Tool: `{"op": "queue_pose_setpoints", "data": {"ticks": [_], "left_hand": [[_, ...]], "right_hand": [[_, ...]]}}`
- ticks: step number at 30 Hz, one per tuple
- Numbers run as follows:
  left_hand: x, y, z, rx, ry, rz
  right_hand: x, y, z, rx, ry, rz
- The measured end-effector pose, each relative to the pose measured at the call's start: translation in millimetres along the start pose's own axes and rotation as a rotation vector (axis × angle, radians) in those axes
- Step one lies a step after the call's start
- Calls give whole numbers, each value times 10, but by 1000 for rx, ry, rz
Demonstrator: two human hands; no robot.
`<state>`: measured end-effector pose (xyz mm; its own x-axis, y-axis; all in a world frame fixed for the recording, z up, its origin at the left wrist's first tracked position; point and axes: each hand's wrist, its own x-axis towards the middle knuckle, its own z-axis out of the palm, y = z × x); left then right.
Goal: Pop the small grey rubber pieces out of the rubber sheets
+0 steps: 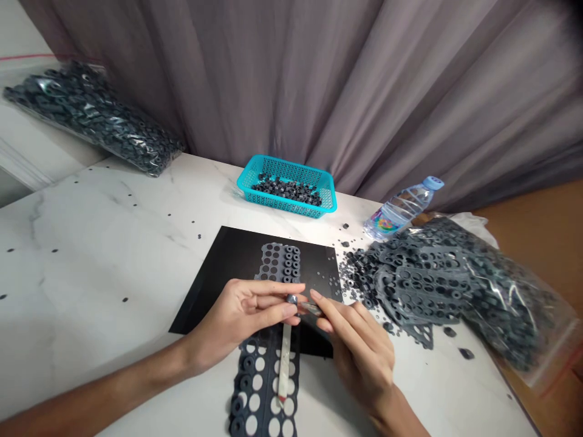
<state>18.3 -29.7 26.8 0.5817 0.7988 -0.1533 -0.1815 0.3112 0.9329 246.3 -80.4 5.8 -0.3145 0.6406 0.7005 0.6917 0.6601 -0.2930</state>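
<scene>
Your left hand (pixel 252 306) pinches one small, dark, rounded piece (pixel 292 298) above a flat, holed sheet (pixel 268 377); your right hand (pixel 362 337) grips one shiny metal tool (pixel 311 308). Beyond sit one mesh basket (pixel 285 206), one clear bottle (pixel 401 209).

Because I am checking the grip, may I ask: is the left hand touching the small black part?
Touching. The head view shows the left hand pinching the small black part between thumb and fingers, without visible gap.

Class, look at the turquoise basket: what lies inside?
The turquoise basket holds many small dark pieces. They cover much of its floor; whatever lies beneath them is hidden.
</scene>
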Motion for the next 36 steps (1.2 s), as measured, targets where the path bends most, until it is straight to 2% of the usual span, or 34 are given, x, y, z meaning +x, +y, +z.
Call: {"op": "queue_pose_setpoints", "data": {"ticks": [9,19,36], "left_hand": [[13,-31,-23,30,17,-32],[-7,3,8,55,51,-47],[-5,-6,7,62,32,-41]], "right_hand": [[0,12,-29,-29,-67,-39],[-23,21,-33,-43,-71,-61],[12,-5,-52,-110,-58,-118]]}}
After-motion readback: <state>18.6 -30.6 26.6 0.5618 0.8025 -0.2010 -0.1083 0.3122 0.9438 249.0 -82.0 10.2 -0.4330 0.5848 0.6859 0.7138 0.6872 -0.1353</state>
